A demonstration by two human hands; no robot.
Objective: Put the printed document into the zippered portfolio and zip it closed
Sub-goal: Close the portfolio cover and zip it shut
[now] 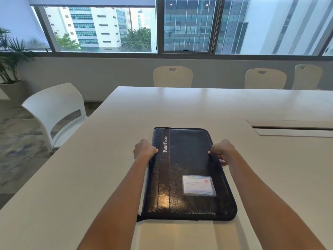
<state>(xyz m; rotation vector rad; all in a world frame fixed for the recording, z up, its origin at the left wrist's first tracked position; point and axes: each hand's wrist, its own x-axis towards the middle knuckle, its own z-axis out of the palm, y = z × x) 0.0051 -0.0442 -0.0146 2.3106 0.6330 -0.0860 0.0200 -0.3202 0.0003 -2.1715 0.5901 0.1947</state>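
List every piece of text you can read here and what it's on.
"PortFolio": white letters running lengthwise on the band of the black portfolio.
Card in the clear pocket on its cover: printed lines, too blurred to read.
No other text shows.

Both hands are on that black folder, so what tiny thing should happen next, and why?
Probably the right hand should feel along the zipper for its pull. The portfolio lies closed on the table, the left hand grips its spine side, and no printed sheet shows, so whether it's packed is unclear.
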